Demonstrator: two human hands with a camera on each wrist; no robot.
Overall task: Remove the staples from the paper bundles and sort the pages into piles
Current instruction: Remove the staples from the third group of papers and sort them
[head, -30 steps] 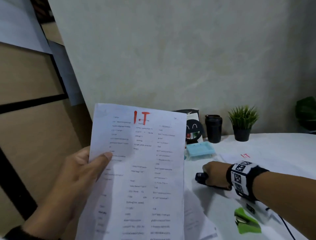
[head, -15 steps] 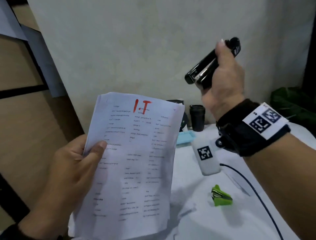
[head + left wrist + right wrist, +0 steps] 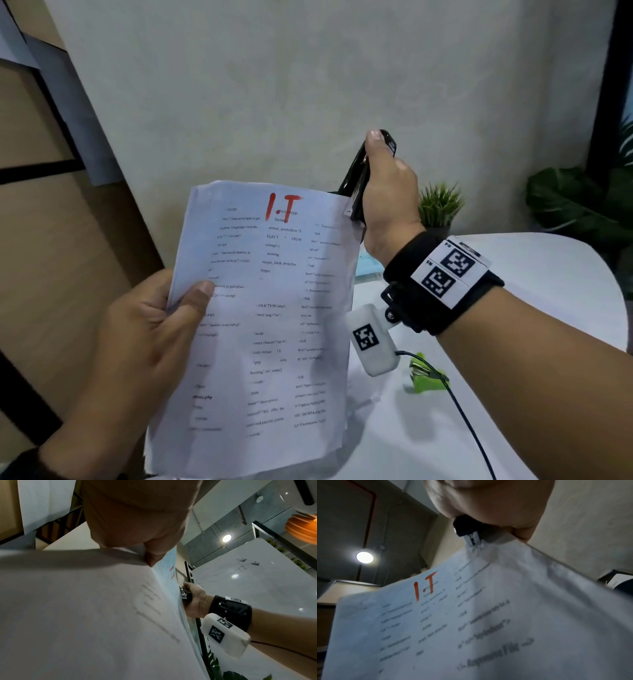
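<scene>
Right hand (image 3: pixel 387 202) brought the stapler (image 3: pixel 359 181) down, seemingly onto the bundle's (image 3: pixel 267 325) corner.

You have a white table (image 3: pixel 555 308) at your right, against a pale plastered wall (image 3: pixel 308 85). At the table's back edge stands a small potted grass plant (image 3: pixel 440 205); a larger dark leafy plant (image 3: pixel 579 209) sits further right. A light blue flat thing (image 3: pixel 368 269) peeks out near the wall, too hidden to name. Wooden panels with black strips (image 3: pixel 51 205) fill your left. A round ceiling lamp (image 3: pixel 364 557) glows overhead
</scene>
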